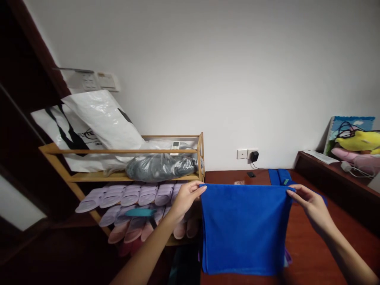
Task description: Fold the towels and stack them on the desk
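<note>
A folded blue towel hangs upright between my two hands, its top edge pulled straight. My left hand pinches the upper left corner between thumb and fingers. At the upper right corner, my right hand grips the cloth the same way. Behind the towel, more folded blue cloth lies on the reddish-brown wooden table. The towel hides part of the table, and a small purple thing peeks out near its lower right edge.
A wooden rack on the left holds white bags, a plastic-wrapped grey bundle and several lilac slippers. A black plug sits in the wall. A raised ledge at right bears a yellow plush toy.
</note>
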{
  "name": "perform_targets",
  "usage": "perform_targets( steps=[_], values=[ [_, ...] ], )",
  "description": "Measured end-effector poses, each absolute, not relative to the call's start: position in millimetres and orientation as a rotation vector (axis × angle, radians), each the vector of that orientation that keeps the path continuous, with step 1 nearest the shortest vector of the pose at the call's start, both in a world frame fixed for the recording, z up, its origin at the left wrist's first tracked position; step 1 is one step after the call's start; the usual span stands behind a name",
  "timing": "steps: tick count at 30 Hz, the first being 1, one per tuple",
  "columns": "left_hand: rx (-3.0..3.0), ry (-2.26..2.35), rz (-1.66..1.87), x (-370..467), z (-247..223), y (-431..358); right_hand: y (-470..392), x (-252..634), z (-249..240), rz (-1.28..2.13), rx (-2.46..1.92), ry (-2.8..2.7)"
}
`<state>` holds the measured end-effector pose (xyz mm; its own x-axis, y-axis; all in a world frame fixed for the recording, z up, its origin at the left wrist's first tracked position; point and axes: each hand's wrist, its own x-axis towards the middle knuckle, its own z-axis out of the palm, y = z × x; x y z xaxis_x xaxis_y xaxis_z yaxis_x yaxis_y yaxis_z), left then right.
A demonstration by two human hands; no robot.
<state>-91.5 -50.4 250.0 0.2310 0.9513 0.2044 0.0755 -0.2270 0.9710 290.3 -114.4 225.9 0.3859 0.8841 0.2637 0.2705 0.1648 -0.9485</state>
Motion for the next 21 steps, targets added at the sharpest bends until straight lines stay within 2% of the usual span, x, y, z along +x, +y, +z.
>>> perform_targets(
  steps=[3, 9, 15, 21],
  values=[
    [1.585, 1.031, 1.154, -88.7, 247.7, -40.4, -102.3, 289.3, 223.0, 0.603, -1.375, -1.148],
    [1.6, 1.114, 1.201, -80.3, 238.5, -13.9, -78.6, 295.6, 210.5, 0.385, -1.524, -1.16],
    [1.493, 1.241, 1.127, -68.7, 220.8, 19.9, -48.0, 294.0, 198.1, 0.688, -1.51, -1.073],
    [1.32, 1.303, 0.969, -57.3, 196.3, 46.7, -12.3, 285.2, 167.4, 0.727, -1.473, -1.06]
  ],
)
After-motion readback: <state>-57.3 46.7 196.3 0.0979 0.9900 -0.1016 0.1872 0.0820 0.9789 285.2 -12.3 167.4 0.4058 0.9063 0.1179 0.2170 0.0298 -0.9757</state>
